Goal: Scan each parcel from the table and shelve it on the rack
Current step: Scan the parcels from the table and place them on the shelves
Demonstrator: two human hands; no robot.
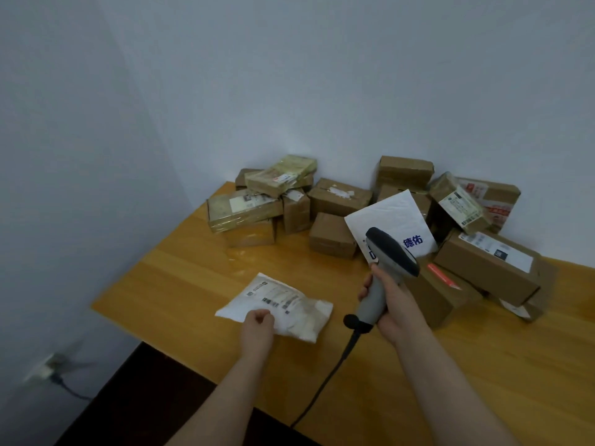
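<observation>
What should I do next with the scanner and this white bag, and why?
Probably swing the scanner in your right hand left and tip its head down at the label on the white bag. Your left hand grips that bag's near edge on the table, label up, while the scanner sits off to its right, not over the label.

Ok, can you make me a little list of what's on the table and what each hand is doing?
left hand: grips the near edge of the white bag parcel
right hand: holds the scanner by its handle
white bag parcel: lies on the table, label up
scanner: raised, cable trailing down
other parcels: brown boxes piled at the table's far side
</observation>
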